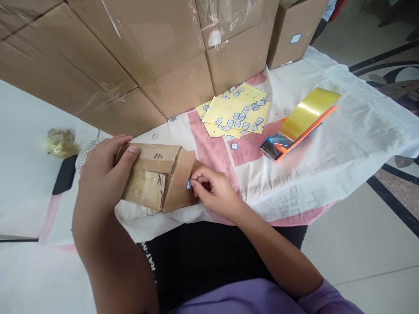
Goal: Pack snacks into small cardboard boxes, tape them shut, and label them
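Observation:
A small brown cardboard box [185, 168] lies tilted near the table's front edge, with tape and torn cardboard on one side. My left hand [109, 168] grips its left end, thumb on the upper face. At the box's right end, my right hand [214, 189] pinches a small blue-edged sticker [189, 184] against the cardboard. Beyond the box lie yellow sticker sheets [238, 111] bearing several blue-edged stickers. One loose sticker [234, 146] sits on the cloth just in front of them.
Large taped cardboard boxes [176, 87] form a wall at the back. An orange tape dispenser [294, 139] with yellow tape lies to the right on the white and pink cloth [278, 187]. At left are a black phone-like object [65, 175] and a crumpled tape ball [60, 142].

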### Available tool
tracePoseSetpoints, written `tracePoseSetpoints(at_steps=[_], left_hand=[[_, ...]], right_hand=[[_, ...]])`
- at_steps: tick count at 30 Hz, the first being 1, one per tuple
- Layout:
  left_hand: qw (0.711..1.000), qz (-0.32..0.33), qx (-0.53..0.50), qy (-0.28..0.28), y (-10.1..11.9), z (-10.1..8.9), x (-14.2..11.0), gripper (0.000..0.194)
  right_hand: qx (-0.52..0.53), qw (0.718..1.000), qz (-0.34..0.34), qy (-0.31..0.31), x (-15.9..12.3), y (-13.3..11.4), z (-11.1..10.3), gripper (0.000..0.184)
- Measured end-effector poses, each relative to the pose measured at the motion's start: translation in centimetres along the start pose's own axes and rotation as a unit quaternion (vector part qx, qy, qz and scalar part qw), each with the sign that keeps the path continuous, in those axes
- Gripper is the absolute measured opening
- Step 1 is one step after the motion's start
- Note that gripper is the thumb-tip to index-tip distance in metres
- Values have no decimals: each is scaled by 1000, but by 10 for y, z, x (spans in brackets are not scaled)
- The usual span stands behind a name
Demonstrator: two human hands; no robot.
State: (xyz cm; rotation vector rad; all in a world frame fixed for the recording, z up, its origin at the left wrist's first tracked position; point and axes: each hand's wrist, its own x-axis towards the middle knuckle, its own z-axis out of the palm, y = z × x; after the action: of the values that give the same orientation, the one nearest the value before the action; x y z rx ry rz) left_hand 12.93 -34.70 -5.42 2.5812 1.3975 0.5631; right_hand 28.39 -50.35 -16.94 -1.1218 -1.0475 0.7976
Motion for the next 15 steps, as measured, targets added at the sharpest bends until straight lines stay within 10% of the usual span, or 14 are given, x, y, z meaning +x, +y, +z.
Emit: tracePoseSetpoints(at_steps=[15], left_hand=[[993,-46,74,-79,5,-3,7,49]], right_hand=[[-146,972,-34,183,-12,5,24,16]])
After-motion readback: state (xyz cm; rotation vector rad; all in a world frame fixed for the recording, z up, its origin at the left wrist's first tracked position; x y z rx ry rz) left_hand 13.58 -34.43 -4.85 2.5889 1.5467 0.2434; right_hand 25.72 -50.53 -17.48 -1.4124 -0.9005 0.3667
